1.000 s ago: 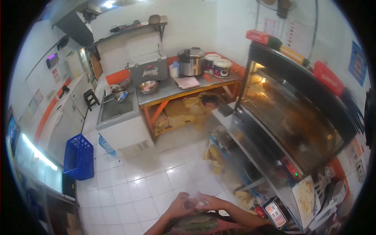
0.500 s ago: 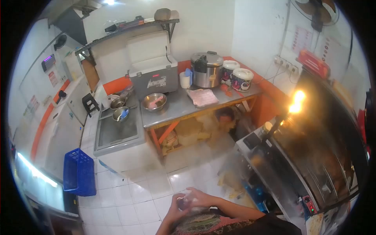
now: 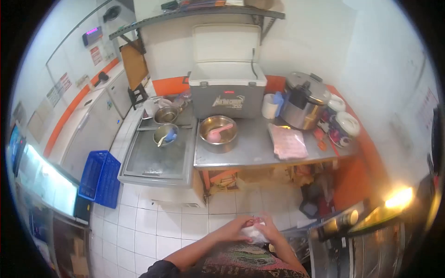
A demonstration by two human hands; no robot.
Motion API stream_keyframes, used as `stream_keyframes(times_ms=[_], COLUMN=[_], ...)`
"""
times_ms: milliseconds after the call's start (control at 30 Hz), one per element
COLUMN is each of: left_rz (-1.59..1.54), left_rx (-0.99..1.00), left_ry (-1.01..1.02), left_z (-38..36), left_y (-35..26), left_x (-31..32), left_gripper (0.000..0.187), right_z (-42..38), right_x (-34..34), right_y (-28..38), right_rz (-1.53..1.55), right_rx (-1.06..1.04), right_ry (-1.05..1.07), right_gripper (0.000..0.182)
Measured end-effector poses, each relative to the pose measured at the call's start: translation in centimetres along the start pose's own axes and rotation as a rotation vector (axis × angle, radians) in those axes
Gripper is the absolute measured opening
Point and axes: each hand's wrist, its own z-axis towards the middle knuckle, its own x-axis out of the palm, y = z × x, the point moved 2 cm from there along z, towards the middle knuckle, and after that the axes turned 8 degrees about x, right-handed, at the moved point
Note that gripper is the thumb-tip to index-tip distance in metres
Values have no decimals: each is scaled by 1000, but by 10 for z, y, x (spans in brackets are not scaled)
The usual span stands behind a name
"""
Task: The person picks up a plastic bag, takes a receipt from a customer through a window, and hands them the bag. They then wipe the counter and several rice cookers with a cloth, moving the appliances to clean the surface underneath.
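Close in front of my shirt, both hands are around a small white crumpled bundle (image 3: 256, 235); its kind I cannot tell. My left hand (image 3: 239, 229) has its fingers curled against the bundle's left side. On the other side, my right hand (image 3: 269, 229) closes over it, fingers bent and slightly blurred. The two hands nearly meet at the top, hiding part of the white bundle. Beyond them lies the white tiled floor (image 3: 185, 224).
A steel table (image 3: 252, 155) ahead carries an open cooler (image 3: 227, 99), a bowl (image 3: 219, 144) with a pink ladle, a rice cooker (image 3: 301, 109) and a pink packet (image 3: 287, 142). Left are a chest freezer (image 3: 153, 178) and blue crate (image 3: 99, 180). A bright glow (image 3: 399, 198) shows at right.
My view has swung right and come nearer the table, so the grill area has slid toward the lower right edge. The person's head beneath the table is out of sight. Both hands stay together.
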Motion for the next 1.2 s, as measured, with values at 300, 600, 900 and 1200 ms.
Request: stream_keyframes(times_ms=[300,600,900,1200], left_rz=[261,709,974,1057], left_rx=[-208,-205,-479,-950], left_ry=[-824,-1618,-1622,-831], left_z=[65,76,202,224], left_y=[58,187,258,410], left_x=[-238,-621,-879,-905], left_gripper=[66,69,76,123], right_z=[169,274,323,378], right_x=[-86,-86,-23,0], right_y=[147,159,206,187], right_rz=[395,397,178,246], right_rx=[-73,174,357,406], right_ry=[-220,-508,-591,-579], right_gripper=[64,41,40,44])
